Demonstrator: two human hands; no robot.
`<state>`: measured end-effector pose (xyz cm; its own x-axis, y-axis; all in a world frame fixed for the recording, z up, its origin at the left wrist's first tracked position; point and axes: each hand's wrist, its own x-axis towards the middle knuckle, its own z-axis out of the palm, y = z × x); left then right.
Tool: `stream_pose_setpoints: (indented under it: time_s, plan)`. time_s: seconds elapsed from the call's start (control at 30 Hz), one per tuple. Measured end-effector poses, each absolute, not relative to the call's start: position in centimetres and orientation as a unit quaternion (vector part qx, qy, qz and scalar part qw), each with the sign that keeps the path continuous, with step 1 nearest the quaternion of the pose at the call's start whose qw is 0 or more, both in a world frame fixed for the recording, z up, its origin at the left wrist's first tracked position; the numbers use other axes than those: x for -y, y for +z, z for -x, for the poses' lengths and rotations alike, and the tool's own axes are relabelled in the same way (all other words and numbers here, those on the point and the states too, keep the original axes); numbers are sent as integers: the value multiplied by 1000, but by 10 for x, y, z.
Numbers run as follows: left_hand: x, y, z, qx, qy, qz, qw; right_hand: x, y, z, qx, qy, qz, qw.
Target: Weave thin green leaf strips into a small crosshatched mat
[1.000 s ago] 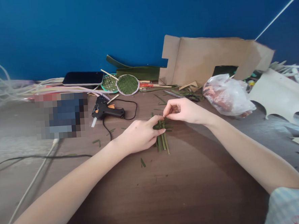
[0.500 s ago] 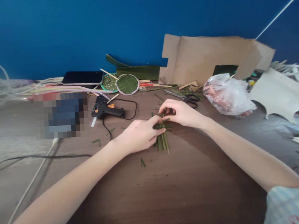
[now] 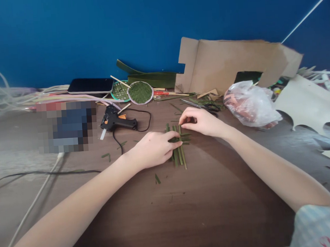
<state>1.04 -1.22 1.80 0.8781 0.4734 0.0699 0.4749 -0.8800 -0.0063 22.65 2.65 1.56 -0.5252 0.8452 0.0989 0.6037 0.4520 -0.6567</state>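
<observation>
Several narrow green leaf strips (image 3: 180, 156) lie crossed over and under one another on the brown table, like a small woven mat. My left hand (image 3: 158, 148) rests on the left side of it, its thumb and fingers closed over the strips and holding them against the table. Part of the weave is hidden beneath those fingers. At the far end of the mat, my right hand (image 3: 200, 122) pinches the tip of one lengthwise strip between thumb and forefinger. A few short crosswise strips stick out to the right, below the right hand.
A black glue gun (image 3: 117, 119) with its cord lies to the left. Scissors (image 3: 201, 106) lie behind my right hand. Further back are a round leaf-filled piece (image 3: 140, 93), a phone (image 3: 90, 86), cut cardboard (image 3: 222, 62) and a plastic bag (image 3: 252, 105). Leaf scraps (image 3: 157, 179) dot the table.
My right hand has shifted slightly away and to the right, off the middle of the weave, uncovering the strips' far ends. My left hand stays in place.
</observation>
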Motion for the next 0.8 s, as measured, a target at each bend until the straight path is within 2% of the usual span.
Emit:
stream_pose_setpoints:
  time_s: [0.4,0.8]
  plan:
    - [12,18,-10,233,-45,971,19,-22,23,-226,859,289,404,125]
    - [11,17,-11,231,-67,971,-7,-24,17,-227,862,287,397,129]
